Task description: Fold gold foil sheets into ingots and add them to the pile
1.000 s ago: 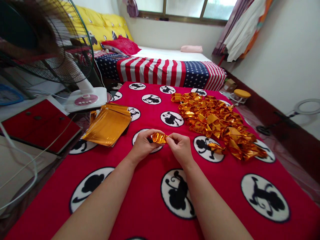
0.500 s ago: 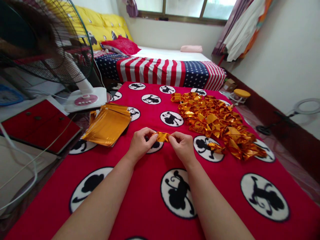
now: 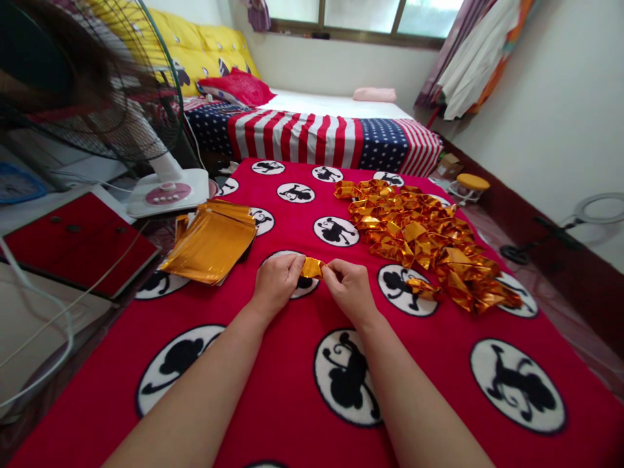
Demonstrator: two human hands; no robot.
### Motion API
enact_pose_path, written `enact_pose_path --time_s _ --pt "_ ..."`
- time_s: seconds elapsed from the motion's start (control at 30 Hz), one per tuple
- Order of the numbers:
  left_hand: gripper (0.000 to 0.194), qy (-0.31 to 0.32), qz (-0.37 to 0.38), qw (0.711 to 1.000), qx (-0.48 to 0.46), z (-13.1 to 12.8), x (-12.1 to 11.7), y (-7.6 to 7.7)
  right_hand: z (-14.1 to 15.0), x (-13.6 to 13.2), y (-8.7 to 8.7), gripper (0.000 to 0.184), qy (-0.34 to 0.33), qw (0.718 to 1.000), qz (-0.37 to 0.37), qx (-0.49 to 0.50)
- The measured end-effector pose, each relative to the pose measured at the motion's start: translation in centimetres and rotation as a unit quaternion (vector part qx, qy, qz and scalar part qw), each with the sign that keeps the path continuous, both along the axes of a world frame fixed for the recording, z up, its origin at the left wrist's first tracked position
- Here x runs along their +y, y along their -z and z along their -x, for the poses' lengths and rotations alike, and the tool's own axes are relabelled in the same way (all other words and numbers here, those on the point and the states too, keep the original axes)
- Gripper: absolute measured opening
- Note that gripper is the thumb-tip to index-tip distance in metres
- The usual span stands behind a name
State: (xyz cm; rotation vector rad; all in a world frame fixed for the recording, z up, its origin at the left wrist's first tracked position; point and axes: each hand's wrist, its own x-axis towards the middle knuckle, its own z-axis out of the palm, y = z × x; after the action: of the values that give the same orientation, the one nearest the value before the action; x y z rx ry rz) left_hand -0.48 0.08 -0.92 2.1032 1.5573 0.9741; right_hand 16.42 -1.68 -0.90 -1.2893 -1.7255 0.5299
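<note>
Between my two hands, above the red cloth with its monkey circles, is a small folded piece of gold foil paper. My left hand is closed on its left end, the thumb lying on top. At the other end my right hand pinches it with thumb and forefinger. The ends of the piece are hidden by my fingers. To the left lies a stack of flat gold foil sheets. A heap of folded gold foil pieces spreads out on the right, with one piece at its near edge.
A fan stands at the left beside a dark red panel and a pale cable. Behind the cloth is a bed with a stars-and-stripes cover. A stool and a ring-light stand are on the right.
The foil piece has shifted slightly left and turned a little between my fingers. My left fingers have curled in more, and my right hand has moved slightly left. The stack and heap look the same.
</note>
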Motion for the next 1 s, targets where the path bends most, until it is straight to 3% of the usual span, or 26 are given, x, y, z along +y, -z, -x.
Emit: enact_pose_path --time_s 0.33,1.0 --pt "0.043 0.009 0.026 0.997 -0.066 -0.04 0.22 0.29 0.05 -0.21 -0.13 0.027 0.001 0.993 0.049 0.105" --pt "0.042 0.061 0.031 0.995 -0.075 -0.17 0.00 0.20 0.14 -0.47 0.00 0.028 0.038 0.990 0.058 0.124"
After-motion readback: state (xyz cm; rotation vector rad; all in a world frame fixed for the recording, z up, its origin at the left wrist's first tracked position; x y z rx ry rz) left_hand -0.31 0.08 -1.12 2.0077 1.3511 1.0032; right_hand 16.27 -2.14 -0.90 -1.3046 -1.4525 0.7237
